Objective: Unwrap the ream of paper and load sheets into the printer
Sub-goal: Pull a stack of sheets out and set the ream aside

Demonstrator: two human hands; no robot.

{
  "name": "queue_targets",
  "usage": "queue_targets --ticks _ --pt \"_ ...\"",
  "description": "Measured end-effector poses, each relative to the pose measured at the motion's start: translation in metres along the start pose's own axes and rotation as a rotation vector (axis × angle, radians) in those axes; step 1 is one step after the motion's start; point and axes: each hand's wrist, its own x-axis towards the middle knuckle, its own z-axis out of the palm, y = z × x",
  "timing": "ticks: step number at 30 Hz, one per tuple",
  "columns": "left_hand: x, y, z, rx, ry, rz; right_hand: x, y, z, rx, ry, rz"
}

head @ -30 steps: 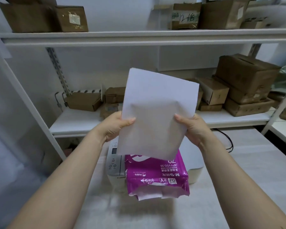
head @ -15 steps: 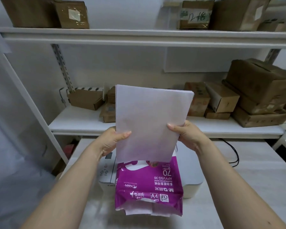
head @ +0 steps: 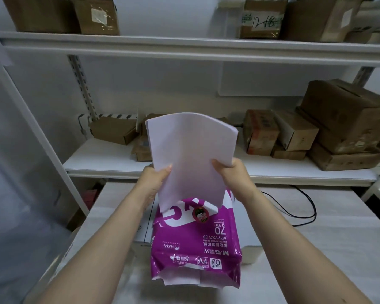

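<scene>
I hold a stack of white sheets (head: 191, 154) upright between both hands, its top edge curling backward. My left hand (head: 155, 182) grips the left edge and my right hand (head: 233, 178) grips the right edge. Below the sheets lies the purple and white ream wrapper (head: 195, 244), torn open at its near end with white paper showing. It rests on top of the white printer (head: 251, 246), which is mostly hidden under it and my arms. The lower edge of the held sheets dips behind the wrapper's far end.
The printer stands on a pale table (head: 316, 260) with a black cable (head: 303, 207) at the right. Behind is a white shelf unit (head: 110, 159) carrying several cardboard boxes (head: 342, 119), with more boxes on the upper shelf (head: 184, 47).
The sheets have come down and toward the printer, their lower edge now behind the wrapper's far end. The top of the stack has bent backward. Both hands keep their hold.
</scene>
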Motion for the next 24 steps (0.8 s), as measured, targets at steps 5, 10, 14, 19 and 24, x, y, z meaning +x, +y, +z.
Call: queue_targets --ticks 5,10,14,19,24 --pt "-0.003 0.002 -0.006 -0.063 -0.090 -0.004 0.000 0.004 -0.009 0.122 -0.025 0.027" --pt "-0.007 -0.033 0.000 -0.124 -0.035 -0.139 -0.016 0.047 0.005 0.104 -0.041 0.151" --pt "-0.003 -0.017 0.003 -0.161 0.010 -0.073 -0.007 0.033 0.004 0.147 -0.022 0.108" --pt "-0.002 -0.024 -0.001 -0.111 -0.017 -0.071 -0.007 0.041 0.001 0.178 -0.067 0.140" --pt "0.003 -0.042 0.001 -0.115 -0.017 -0.129 -0.014 0.065 0.007 0.193 -0.064 0.212"
